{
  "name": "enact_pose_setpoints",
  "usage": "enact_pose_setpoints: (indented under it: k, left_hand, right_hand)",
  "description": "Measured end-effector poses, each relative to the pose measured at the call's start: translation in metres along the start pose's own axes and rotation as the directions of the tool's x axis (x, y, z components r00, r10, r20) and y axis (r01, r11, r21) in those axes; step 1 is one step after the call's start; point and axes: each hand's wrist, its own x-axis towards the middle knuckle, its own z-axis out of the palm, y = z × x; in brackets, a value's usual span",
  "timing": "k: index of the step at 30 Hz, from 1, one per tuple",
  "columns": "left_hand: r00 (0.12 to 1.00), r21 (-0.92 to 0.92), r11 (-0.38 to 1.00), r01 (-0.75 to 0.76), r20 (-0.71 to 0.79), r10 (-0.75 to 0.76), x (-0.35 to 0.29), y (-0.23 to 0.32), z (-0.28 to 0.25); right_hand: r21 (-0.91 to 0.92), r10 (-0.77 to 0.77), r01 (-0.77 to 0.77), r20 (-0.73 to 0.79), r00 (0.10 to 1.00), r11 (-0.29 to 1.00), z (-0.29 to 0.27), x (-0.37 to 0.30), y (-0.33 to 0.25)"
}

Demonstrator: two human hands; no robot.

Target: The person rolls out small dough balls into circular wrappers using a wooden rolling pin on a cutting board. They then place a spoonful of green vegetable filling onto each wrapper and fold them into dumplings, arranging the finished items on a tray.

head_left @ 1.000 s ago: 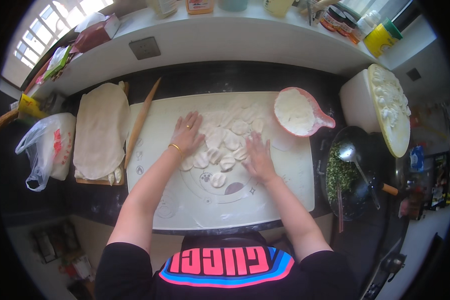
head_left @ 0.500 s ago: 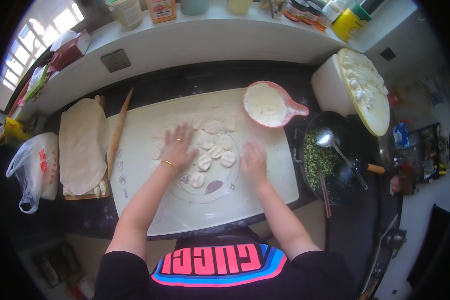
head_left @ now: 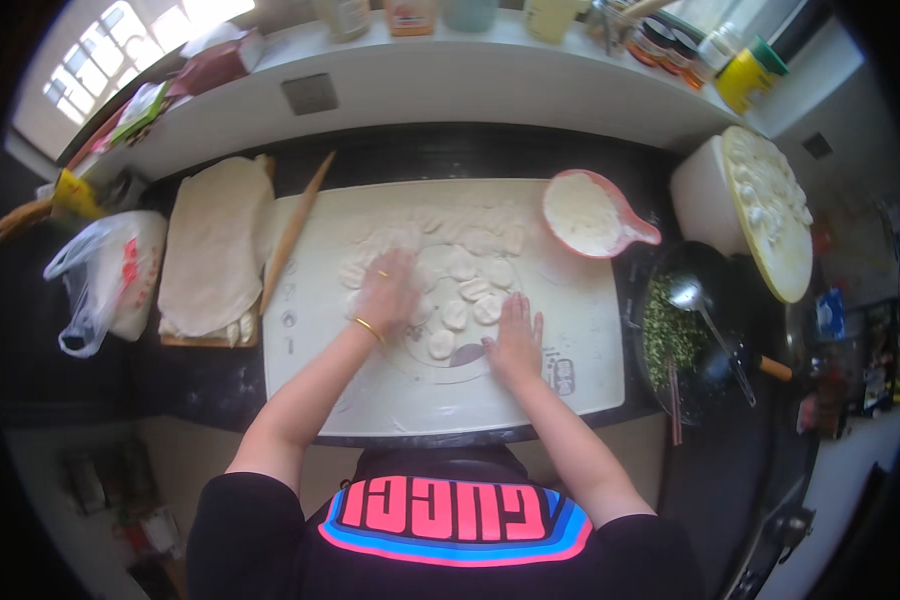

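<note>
Several small round dough pieces [head_left: 454, 315] lie on a floured white mat [head_left: 370, 405]. My left hand [head_left: 390, 288], blurred by motion, is over the dough at the left of the group; its fingers look stretched out, and whatever is under the palm is hidden. It wears a gold ring and bracelet. On the right, my right hand [head_left: 516, 342] rests flat with fingers extended, its fingertips at the edge of a dough piece [head_left: 487, 309]. Farther back on the mat, more dough pieces [head_left: 485, 220] lie in loose flour.
A pink bowl of flour [head_left: 582, 214] stands at the mat's back right. Beyond it are a pan of chopped greens [head_left: 670, 330] with a ladle [head_left: 705, 315], and a white tub [head_left: 705, 195]. A rolling pin [head_left: 298, 230], a dough sheet [head_left: 215, 250] and a plastic bag [head_left: 110, 275] are left.
The whole view has shifted, moving the counter items rightward in the picture. My right hand now lies flat close against the dough pieces. My left hand stays over the dough and is more blurred.
</note>
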Motion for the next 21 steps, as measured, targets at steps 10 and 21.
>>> enact_pose_setpoints:
  k: [10,21]
  left_hand:
    - [0.761,0.418,0.636,0.649,-0.335,-0.556,-0.030,-0.137,-0.068]
    - [0.790,0.019,0.866,0.500,-0.420,-0.447,-0.072,-0.100,-0.073]
  right_hand:
    - [-0.023,-0.274,0.273,-0.096,0.957,0.962,0.005,0.053,-0.055]
    - [0.067,-0.205,0.208,-0.045,0.978,0.976,0.019,0.005,-0.107]
